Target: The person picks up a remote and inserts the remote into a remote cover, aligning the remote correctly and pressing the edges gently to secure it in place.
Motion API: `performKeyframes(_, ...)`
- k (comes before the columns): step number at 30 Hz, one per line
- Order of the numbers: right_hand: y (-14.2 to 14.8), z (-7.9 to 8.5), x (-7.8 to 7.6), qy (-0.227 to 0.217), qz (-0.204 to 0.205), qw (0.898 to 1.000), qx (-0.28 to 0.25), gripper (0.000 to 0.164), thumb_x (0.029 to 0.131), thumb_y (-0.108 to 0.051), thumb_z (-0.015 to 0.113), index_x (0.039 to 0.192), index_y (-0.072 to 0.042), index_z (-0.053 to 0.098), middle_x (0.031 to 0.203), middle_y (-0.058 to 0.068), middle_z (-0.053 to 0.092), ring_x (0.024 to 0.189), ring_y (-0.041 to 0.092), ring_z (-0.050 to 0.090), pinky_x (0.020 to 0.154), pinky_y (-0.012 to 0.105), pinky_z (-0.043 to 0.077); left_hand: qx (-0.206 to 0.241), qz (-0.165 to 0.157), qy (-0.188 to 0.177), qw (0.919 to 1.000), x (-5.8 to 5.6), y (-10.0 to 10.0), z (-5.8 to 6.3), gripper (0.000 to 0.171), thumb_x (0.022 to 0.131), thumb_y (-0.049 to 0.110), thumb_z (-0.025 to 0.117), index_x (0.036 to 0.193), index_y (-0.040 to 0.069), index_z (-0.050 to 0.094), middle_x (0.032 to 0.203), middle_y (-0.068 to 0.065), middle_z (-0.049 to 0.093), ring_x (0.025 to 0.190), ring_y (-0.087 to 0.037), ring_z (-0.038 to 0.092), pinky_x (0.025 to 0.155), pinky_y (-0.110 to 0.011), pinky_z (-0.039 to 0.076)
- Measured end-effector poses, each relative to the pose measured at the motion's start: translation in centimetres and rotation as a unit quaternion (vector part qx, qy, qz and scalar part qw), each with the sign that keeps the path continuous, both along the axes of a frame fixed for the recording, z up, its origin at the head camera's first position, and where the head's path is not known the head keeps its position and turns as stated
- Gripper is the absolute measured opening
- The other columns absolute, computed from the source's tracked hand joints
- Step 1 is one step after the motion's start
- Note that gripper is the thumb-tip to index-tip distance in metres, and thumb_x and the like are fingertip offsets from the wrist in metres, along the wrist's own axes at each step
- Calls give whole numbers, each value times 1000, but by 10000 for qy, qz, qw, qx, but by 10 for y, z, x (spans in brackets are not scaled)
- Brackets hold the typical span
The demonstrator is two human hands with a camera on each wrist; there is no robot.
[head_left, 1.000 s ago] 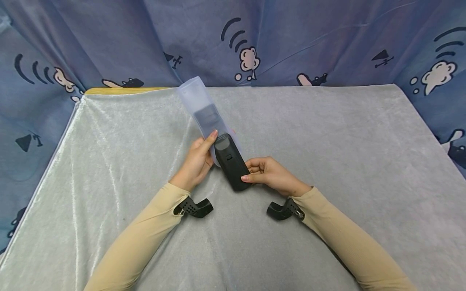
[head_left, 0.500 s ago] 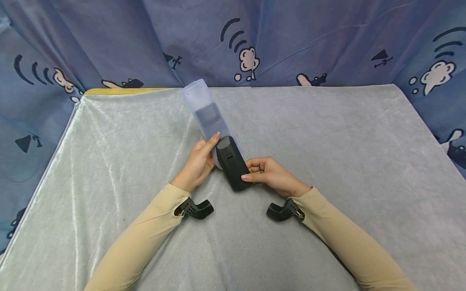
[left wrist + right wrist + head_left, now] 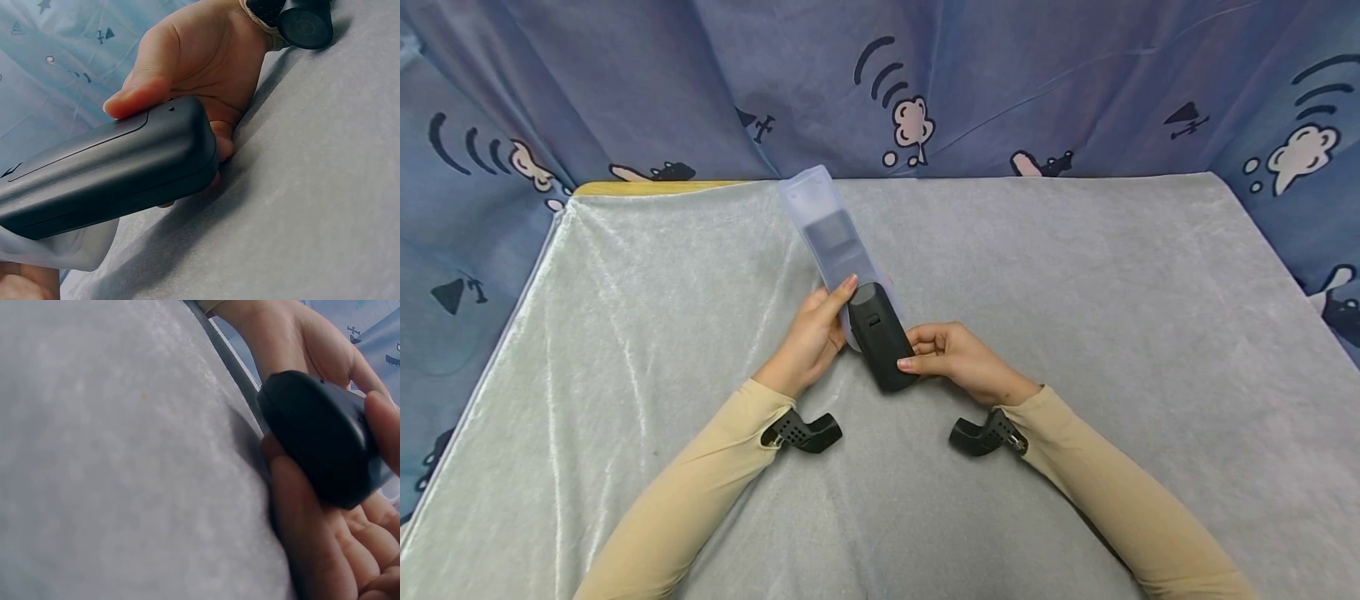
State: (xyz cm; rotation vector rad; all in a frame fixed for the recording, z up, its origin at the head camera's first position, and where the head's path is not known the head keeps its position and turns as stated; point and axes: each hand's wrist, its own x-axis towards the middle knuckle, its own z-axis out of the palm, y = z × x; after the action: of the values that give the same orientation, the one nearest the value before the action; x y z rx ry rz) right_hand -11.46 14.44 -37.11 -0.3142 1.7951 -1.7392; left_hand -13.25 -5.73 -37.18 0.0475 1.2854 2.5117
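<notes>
My left hand grips a long translucent sleeve, its thumb lying over the near part beside a black remote control. The remote lies slantwise at the sleeve's lower end, back side up, with a small latch mark on its cover. Whether its upper end is inside the sleeve cannot be told; a darker grey patch shows through the sleeve. My right hand pinches the remote's near end, thumb on top and fingers at its side. In the left wrist view the remote is just above the sleeve's rounded end.
A grey velvety cloth covers the table. Behind and beside it hangs a blue patterned curtain. A yellow strip shows along the back left edge. Black camera mounts sit at both wrists.
The left hand and sleeve have shifted slightly right and toward the person. The remote's upper end has moved a little with them; the right hand has stayed nearly still, keeping its pinch.
</notes>
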Motion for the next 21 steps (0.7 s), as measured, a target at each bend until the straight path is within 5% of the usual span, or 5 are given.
performKeyframes(21,-1,3,1,117,83,9996,254,31,84,1,67,111,14,57,90,8,69,83,13,65,74,26,54,-172,-100,-157,9997,-1,-1,1,15,102,12,40,107,3,51,90,1,67,85,-9,64,77,-24,52)
